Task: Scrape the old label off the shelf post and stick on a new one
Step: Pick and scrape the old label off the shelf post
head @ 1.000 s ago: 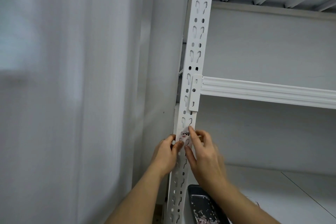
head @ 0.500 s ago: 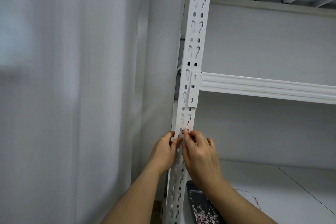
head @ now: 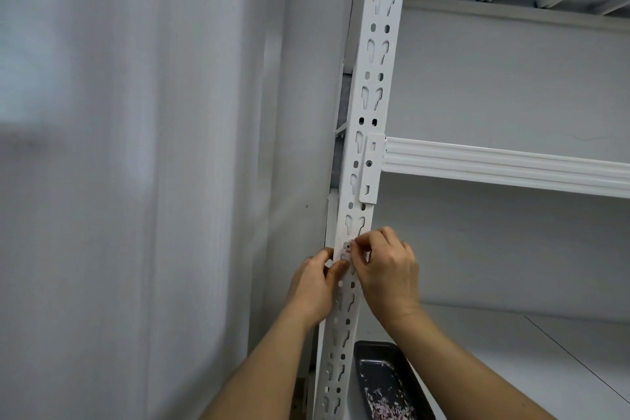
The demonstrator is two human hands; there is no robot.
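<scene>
A white slotted shelf post (head: 371, 85) runs up the middle of the head view. Just below its beam bracket sits a small pale label (head: 344, 252) with red and dark marks. My left hand (head: 315, 283) grips the post's left edge, its thumb lying on the front face under the label. My right hand (head: 387, 269) comes in from the right with curled fingers, and its fingertips pinch the label's upper right corner. Part of the label is hidden by both hands.
A white beam (head: 504, 164) hooks into the post and runs right. A dark tray (head: 370, 356) holding several paper scraps sits on the lower shelf board (head: 511, 344) beside the post. A pale curtain (head: 136, 181) hangs at the left.
My right hand's index finger lay straight on the label; now its fingers are curled and pinch the label's upper corner. My left hand has kept its hold on the post.
</scene>
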